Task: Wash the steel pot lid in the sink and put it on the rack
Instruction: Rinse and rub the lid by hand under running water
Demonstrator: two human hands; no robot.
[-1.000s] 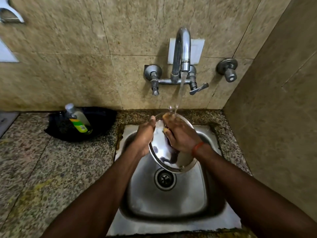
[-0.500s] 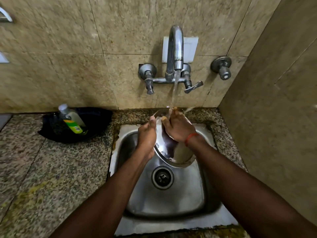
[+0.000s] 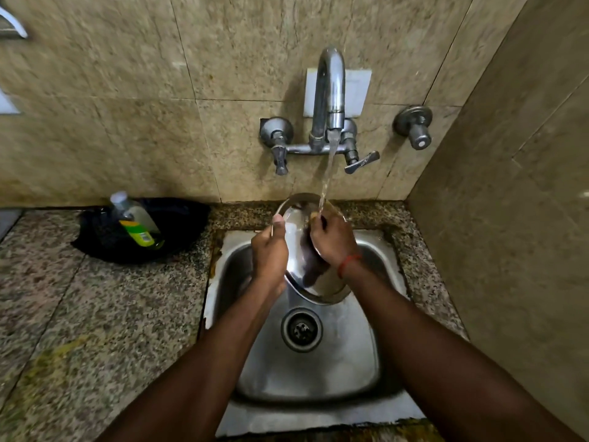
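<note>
The round steel pot lid (image 3: 301, 218) is held tilted over the steel sink (image 3: 318, 371), its upper edge under the running stream from the tap (image 3: 330, 94). My left hand (image 3: 269, 253) grips the lid's left rim with the thumb on top. My right hand (image 3: 333, 242) lies flat against the lid's inner face, fingers up near the water, a red thread on the wrist. The lid's lower edge hangs above the drain (image 3: 301, 329). No rack is in view.
A soap bottle with a green label (image 3: 135, 223) lies in a black bowl (image 3: 178, 218) on the granite counter (image 3: 95, 314) to the left. Tiled walls close in behind and on the right, where a separate valve (image 3: 414, 126) sticks out.
The lid has risen and tipped more upright under the stream. My right hand has slid upward along its inner face. My left hand keeps its hold on the rim.
</note>
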